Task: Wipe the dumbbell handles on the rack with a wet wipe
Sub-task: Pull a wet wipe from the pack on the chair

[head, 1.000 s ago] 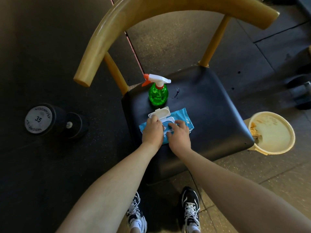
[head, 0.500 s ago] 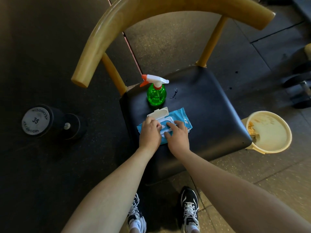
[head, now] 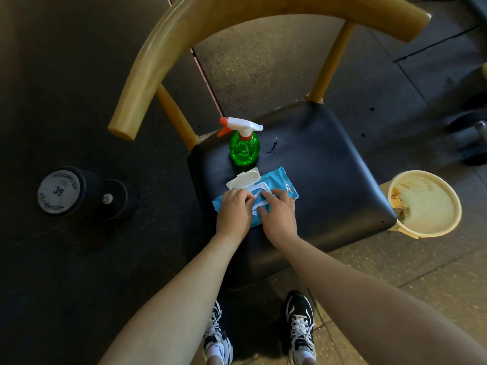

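Note:
A blue wet wipe pack (head: pixel 279 181) lies on the black chair seat (head: pixel 329 167) with its white lid (head: pixel 243 180) flipped open. My left hand (head: pixel 233 209) sits on the pack's left end, its fingers curled at the opening. My right hand (head: pixel 279 214) presses the pack's near right part, fingers spread beside the opening. No wipe shows clear of the pack. A black dumbbell (head: pixel 59 192) marked 35 lies on the dark floor mat to the left, its short handle (head: pixel 107 198) visible.
A green spray bottle (head: pixel 243 147) with a white and orange trigger stands on the seat behind the pack. The chair's curved wooden backrest (head: pixel 184 30) arches above. A cream bucket (head: pixel 457 206) stands at the right. More dark dumbbells (head: pixel 474 133) lie at the right edge.
Both hands stay on the pack; the fingers shifted slightly around the opening. The view moved a little.

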Available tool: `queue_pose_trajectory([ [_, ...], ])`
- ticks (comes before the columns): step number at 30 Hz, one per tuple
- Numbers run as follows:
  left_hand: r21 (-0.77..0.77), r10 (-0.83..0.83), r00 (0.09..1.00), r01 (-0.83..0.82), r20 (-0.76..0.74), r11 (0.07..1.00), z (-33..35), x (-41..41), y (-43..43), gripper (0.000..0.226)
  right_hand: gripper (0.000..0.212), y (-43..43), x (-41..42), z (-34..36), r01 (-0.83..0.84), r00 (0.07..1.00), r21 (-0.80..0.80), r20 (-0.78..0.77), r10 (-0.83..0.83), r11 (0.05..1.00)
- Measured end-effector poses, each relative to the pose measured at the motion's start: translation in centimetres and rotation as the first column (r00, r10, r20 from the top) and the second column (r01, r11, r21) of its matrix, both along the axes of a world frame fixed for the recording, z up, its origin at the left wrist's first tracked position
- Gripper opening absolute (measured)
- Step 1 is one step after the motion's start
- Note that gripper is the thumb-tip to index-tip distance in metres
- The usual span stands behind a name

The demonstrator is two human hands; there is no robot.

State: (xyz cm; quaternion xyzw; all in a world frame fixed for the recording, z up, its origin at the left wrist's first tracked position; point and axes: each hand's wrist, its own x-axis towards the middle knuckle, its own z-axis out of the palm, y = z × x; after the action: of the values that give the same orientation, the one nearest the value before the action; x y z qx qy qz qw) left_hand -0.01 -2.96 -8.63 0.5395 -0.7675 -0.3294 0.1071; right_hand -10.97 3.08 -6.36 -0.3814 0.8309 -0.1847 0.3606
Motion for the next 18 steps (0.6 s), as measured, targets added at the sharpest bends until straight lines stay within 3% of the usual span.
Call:
queue_pose_trajectory([
  [8, 0.021, -0.058, 0.989, 0.056, 0.137, 0.998, 1.1, -0.2, -1.6, 0.016, 0.046, -0.1, 0.0, 0.0, -0.016, 1.000, -0.004, -0.013, 0.016, 1.000],
  [13, 0.066, 0.049, 0.996, -0.054, 0.069, 0.996, 1.3, -0.4, -1.8, 0.021, 0.045, -0.2, 0.0, 0.1, -0.005, 0.999, -0.014, -0.037, 0.004, 1.000],
  [18, 0.057, 0.042, 0.995, -0.047, 0.089, 0.997, 1.3, -0.2, -1.8, 0.015, 0.045, -0.1, 0.4, 0.3, 0.004, 0.998, -0.038, -0.061, -0.006, 0.999],
])
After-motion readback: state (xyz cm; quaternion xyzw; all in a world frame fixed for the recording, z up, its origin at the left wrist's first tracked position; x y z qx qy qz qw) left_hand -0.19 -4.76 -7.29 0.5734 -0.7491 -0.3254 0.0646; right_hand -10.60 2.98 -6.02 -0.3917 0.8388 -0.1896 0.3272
